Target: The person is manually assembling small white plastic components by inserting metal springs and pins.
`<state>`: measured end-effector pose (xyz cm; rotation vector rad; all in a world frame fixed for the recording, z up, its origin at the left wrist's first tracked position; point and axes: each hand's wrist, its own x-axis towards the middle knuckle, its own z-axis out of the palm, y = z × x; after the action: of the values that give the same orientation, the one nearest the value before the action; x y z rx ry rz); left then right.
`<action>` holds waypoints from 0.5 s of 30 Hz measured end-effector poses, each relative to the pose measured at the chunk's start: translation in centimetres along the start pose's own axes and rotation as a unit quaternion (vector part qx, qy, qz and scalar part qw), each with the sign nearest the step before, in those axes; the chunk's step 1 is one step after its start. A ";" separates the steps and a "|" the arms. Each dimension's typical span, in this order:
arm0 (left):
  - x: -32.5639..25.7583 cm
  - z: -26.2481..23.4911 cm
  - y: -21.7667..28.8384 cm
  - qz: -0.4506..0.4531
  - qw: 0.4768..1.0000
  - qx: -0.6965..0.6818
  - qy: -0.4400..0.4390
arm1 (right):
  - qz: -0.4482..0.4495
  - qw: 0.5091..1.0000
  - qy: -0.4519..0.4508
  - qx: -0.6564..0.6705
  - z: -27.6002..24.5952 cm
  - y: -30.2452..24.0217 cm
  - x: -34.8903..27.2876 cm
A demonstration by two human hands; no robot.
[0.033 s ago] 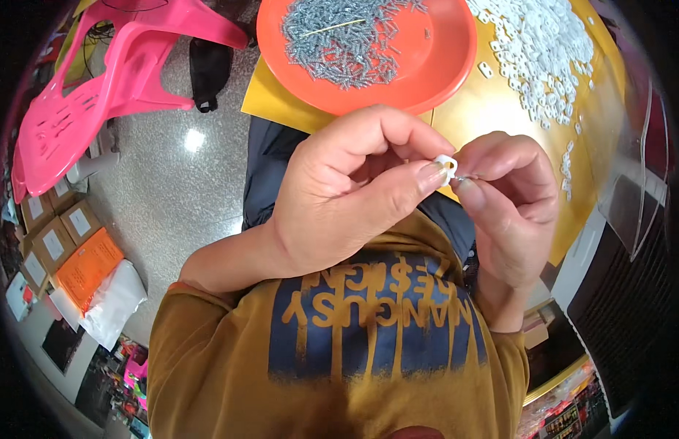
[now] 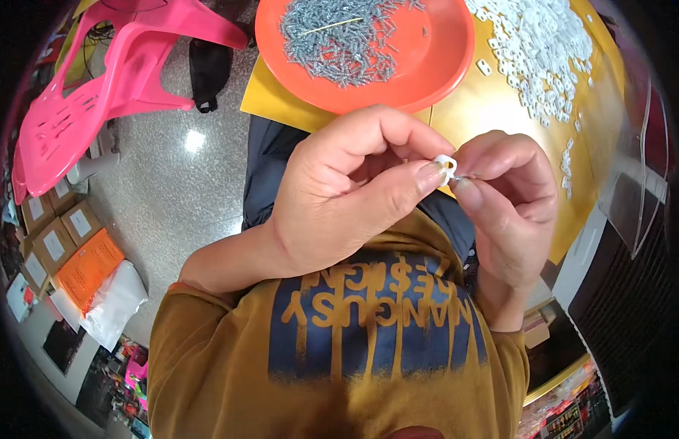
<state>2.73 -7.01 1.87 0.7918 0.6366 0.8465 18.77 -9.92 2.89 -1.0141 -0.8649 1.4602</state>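
Pinching a small white clip [image 2: 445, 165] between thumb and fingertips, the left hand [image 2: 339, 194] meets the right hand [image 2: 504, 201], which nips a tiny metal piece against it. Beyond the clip, an orange plate [image 2: 442, 69] of grey screws sits on a yellow table [image 2: 493, 110]; left of the clip, speckled floor [image 2: 178, 197] and pink chair [image 2: 83, 110].

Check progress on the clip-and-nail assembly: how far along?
Done: no finished pile shows. In hand: left hand pinches one white clip while right hand works a small nail into it. Left: a heap of nails in the orange tray and many white clips on the yellow table.
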 end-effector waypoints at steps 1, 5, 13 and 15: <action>-0.1 0.1 -0.2 0.006 1.000 0.007 0.001 | 0.002 1.000 -0.003 -0.001 0.1 0.0 -0.2; -0.5 0.3 -0.6 0.024 1.000 0.016 -0.005 | 0.018 0.999 0.016 -0.021 0.2 -0.2 -0.9; -1.0 0.8 -0.8 0.019 1.000 0.020 0.003 | 0.003 1.000 0.003 -0.017 0.0 0.0 -1.5; -1.1 0.8 -0.7 0.015 1.000 0.024 0.005 | -0.001 1.000 0.005 -0.026 0.0 -0.1 -1.6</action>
<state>3.07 -8.51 1.92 0.8423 0.6578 0.8652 18.85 -11.54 3.15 -1.0591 -0.9001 1.4368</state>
